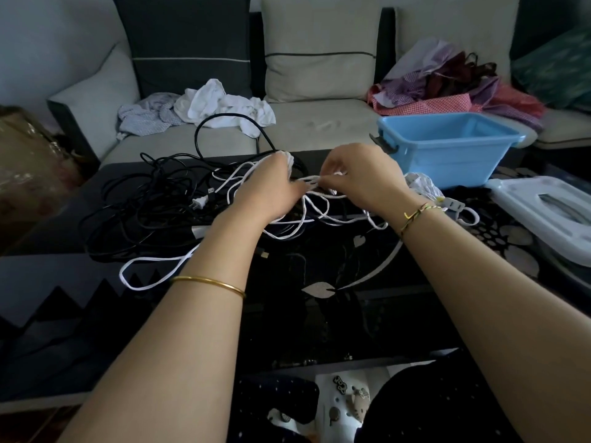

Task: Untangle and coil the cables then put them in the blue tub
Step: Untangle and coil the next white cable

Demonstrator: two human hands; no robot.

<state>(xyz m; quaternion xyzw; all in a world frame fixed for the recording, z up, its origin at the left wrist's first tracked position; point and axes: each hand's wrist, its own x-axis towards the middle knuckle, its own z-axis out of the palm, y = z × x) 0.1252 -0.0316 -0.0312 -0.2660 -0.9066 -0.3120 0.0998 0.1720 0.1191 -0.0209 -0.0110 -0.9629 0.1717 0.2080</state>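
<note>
Forearms span the table (319,314); left hand (271,187) and right hand (361,180) pinch the tangled white cable (311,180). Unsorted black cables (144,212), blue tub (447,164) showing 0 coils: early stage.
</note>
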